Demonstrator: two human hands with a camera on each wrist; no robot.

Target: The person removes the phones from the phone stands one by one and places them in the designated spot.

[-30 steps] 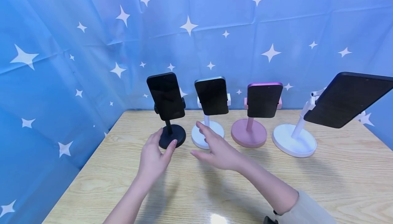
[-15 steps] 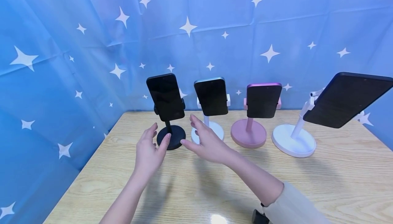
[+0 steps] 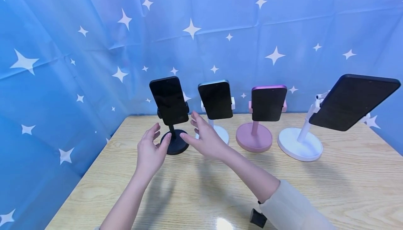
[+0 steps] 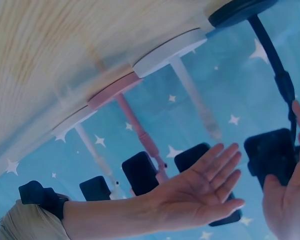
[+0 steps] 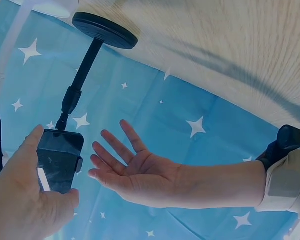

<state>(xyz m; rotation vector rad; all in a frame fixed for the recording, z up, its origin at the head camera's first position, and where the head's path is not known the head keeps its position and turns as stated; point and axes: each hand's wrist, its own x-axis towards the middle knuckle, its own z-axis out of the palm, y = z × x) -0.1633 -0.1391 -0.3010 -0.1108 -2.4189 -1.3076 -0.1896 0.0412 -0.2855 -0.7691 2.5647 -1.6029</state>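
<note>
A black phone [image 3: 170, 100] sits upright in a black phone stand [image 3: 177, 146] at the left of a row. My left hand [image 3: 151, 151] is in the air to the left of it, fingers relaxed and thumb apart. On the stand's right side hovers my right hand [image 3: 206, 140], its fingers spread and partly covering the white stand [image 3: 223, 135] behind. Neither hand appears to hold anything. In the right wrist view the black phone [image 5: 59, 162] stands between my right hand [image 5: 35, 200] and my open left hand [image 5: 145, 172].
Farther right stand a blue-edged phone [image 3: 216, 100] on the white stand, a purple-edged phone [image 3: 268, 104] on a pink stand [image 3: 254, 140], and a tablet [image 3: 354, 102] on another white stand [image 3: 299, 149]. A star-patterned blue curtain [image 3: 94, 93] hangs behind the wooden table [image 3: 195, 191].
My right hand has moved left and away from me, from before the white stand toward the black one. My left hand has shifted slightly left. The stands keep their places.
</note>
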